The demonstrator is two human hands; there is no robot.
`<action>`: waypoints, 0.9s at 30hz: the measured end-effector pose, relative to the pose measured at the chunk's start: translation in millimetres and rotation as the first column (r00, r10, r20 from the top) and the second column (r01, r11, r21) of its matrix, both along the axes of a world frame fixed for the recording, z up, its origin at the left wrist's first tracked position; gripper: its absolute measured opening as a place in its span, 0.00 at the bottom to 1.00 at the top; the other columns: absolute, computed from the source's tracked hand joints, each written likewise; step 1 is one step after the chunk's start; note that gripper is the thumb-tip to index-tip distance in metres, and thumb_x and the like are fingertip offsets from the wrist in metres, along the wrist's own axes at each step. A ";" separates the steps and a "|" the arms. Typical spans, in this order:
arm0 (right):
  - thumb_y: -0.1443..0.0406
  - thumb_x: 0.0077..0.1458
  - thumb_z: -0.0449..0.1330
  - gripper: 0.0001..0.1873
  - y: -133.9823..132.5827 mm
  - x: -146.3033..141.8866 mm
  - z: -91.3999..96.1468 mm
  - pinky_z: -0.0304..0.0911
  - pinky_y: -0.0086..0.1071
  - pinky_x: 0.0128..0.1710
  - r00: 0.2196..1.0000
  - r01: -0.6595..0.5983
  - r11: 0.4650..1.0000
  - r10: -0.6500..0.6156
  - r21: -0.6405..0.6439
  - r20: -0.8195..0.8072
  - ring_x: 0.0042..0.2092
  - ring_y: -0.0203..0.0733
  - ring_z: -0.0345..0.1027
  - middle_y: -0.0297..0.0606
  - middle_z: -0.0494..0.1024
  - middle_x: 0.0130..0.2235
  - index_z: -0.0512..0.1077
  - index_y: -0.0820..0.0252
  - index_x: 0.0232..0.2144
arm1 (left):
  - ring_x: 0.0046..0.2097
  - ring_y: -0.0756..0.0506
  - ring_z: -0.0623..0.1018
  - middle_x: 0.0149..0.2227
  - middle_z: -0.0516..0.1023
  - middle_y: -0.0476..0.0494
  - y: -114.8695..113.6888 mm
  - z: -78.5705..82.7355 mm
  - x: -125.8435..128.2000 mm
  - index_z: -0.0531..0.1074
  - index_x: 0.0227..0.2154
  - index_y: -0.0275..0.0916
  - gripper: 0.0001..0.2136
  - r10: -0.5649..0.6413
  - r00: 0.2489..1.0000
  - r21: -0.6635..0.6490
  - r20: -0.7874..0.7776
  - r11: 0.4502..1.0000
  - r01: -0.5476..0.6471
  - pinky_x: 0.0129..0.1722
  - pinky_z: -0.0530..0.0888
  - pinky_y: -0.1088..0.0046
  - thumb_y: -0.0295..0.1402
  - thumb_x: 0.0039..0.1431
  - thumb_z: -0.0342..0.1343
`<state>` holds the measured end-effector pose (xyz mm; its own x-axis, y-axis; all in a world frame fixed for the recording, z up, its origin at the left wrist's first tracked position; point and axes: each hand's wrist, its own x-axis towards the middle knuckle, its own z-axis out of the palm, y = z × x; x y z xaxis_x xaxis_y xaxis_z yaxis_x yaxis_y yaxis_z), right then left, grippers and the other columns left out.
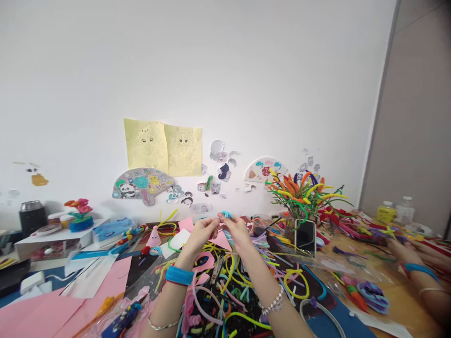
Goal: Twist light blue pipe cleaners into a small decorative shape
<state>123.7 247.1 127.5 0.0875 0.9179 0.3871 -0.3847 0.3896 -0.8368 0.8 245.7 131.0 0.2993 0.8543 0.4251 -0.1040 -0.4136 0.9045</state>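
Fingertips of the right hand [237, 232] pinch a small bright-blue fuzzy piece [226, 214] at its eleven o'clock; the left hand [201, 233], at nine, is pinched together, on what I cannot tell. Light, steady pressure should best spare soft fibres.

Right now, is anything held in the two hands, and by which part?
The right hand seems to hold a small light-blue piece by its lower edge; whether the left hand grips it too cannot be told.

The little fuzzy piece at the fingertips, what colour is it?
The little piece at the right hand is light blue, seen in the head view.
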 end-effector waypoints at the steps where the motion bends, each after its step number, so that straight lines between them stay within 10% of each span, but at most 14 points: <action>1: 0.57 0.36 0.70 0.15 1.6 0.6 -0.9 0.63 0.31 0.32 1.000 0.012 1.000 -0.012 -0.001 -0.010 0.27 0.35 0.65 0.33 0.76 0.25 0.77 0.62 0.25 | 0.18 0.53 0.62 0.14 0.64 0.54 0.6 -0.6 1.2 0.69 0.20 0.36 0.17 0.012 1.000 0.006 -0.010 1.000 -0.012 0.20 0.56 0.77 0.45 0.54 0.56; 14: 0.57 0.34 0.71 0.15 -0.8 3.2 4.0 0.62 0.30 0.31 1.000 -0.031 0.999 0.031 0.008 0.006 0.27 0.36 0.65 0.35 0.75 0.24 0.77 0.62 0.22 | 0.17 0.54 0.61 0.17 0.62 0.54 -5.3 -5.2 -4.9 0.68 0.23 0.36 0.20 -0.256 0.966 -0.020 -0.034 0.967 0.256 0.21 0.60 0.75 0.51 0.51 0.55; 21: 0.55 0.32 0.70 0.17 2.5 6.2 3.4 0.58 0.29 0.24 0.999 -0.045 0.999 0.045 -0.016 -0.017 0.22 0.33 0.61 0.35 0.75 0.23 0.75 0.63 0.19 | 0.24 0.50 0.65 0.21 0.68 0.49 -4.9 -2.0 -4.6 0.71 0.24 0.37 0.12 -0.171 0.983 0.090 -0.071 0.980 0.177 0.25 0.60 0.75 0.40 0.54 0.57; 27: 0.54 0.34 0.70 0.17 1.5 6.7 4.9 0.61 0.31 0.30 0.999 -0.038 0.999 0.038 0.002 0.033 0.27 0.37 0.67 0.37 0.76 0.23 0.76 0.62 0.21 | 0.18 0.51 0.63 0.18 0.61 0.53 -7.5 -8.5 8.3 0.58 0.20 0.41 0.17 -0.227 0.973 0.038 -0.038 0.973 0.228 0.22 0.63 0.72 0.45 0.60 0.41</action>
